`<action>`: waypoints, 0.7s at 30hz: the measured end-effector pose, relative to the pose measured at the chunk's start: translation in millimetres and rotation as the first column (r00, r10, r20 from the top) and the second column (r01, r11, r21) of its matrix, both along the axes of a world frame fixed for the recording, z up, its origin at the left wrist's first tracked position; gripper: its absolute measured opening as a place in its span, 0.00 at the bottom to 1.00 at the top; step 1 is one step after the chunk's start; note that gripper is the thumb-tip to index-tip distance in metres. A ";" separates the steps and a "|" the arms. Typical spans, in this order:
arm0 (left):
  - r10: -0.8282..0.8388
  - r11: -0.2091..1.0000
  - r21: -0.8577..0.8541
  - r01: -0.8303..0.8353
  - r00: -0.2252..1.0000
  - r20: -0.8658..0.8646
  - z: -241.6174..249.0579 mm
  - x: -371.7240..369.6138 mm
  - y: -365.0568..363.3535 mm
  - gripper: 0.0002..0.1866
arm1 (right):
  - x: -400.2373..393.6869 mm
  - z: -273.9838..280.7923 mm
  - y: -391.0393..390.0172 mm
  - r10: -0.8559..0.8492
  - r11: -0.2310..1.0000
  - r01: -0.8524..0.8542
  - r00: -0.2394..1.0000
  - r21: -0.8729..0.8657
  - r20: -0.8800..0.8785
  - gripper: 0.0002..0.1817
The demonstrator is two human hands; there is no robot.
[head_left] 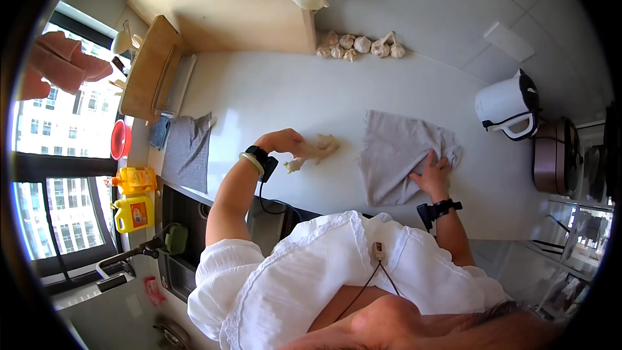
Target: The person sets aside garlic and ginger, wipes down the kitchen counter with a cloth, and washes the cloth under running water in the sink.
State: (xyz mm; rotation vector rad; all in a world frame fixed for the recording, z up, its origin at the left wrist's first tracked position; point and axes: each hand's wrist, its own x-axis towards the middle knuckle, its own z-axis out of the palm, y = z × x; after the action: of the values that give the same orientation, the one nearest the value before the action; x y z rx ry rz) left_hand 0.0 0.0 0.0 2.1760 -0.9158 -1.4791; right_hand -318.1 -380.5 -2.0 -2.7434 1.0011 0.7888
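My left hand (283, 142) is closed on one end of a beige knobby ginger root (316, 150) that rests on the white counter (291, 91). My right hand (432, 174) lies flat, fingers spread, on the near right corner of a crumpled grey cloth (395, 152) spread on the counter to the right of the ginger. Both wrists carry dark bands.
Several garlic bulbs (360, 44) line the back wall. To the right stand a white kettle (507, 106) and a brown pot (554, 155). On the left are a second grey cloth (188, 150), a wooden board (148, 71), a red bowl (120, 139), yellow bottles (133, 197), the sink (184, 210) and the faucet (139, 251).
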 end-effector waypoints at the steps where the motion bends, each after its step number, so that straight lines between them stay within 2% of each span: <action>1: -0.004 0.999 -0.035 0.005 1.000 0.028 -0.6 -0.2 -0.1 0.20 | 0.9 -1.4 -2.5 -0.001 1.000 0.001 1.000 -0.004 0.009 0.63; 5: -0.049 0.998 -0.040 0.055 0.990 0.131 1.3 -3.2 -0.4 0.18 | 2.2 -3.2 3.2 -0.022 0.999 0.021 0.999 0.027 0.034 0.63; 8: -0.024 1.000 -0.006 0.026 0.983 0.184 33.4 -15.0 -10.5 0.19 | 0.1 -8.7 5.1 -0.029 0.999 0.027 0.998 0.039 0.058 0.62; 11: 0.076 0.996 -0.068 -0.062 0.971 0.228 26.5 -21.3 -8.4 0.19 | -0.1 3.1 8.3 -0.067 0.997 0.064 0.996 0.051 0.061 0.61; 14: 0.073 0.997 -0.016 -0.071 0.952 0.299 20.4 -22.8 -12.8 0.20 | -5.2 -8.9 0.6 -0.057 0.997 0.053 0.996 0.048 0.076 0.61; 17: 0.049 0.995 -0.096 -0.004 0.881 0.471 9.2 -21.1 -11.8 0.20 | -4.9 -8.5 0.7 -0.055 0.998 0.053 0.996 0.032 0.067 0.61; 20: 0.083 0.986 -0.163 0.037 0.737 0.671 23.7 -29.5 -23.8 0.16 | -4.8 -4.7 2.6 -0.024 1.000 0.024 0.996 0.002 0.089 0.65; 21: 0.092 0.987 -0.160 0.016 0.759 0.645 30.9 -31.2 -31.6 0.15 | -4.1 -2.4 3.9 -0.036 0.999 0.036 0.996 0.006 0.086 0.65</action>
State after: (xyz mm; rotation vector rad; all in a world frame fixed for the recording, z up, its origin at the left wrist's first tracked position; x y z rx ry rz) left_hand -31.2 -31.6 30.9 2.6014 -1.1340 -0.5624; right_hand -322.1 -376.6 -4.5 -2.7216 1.0269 0.6613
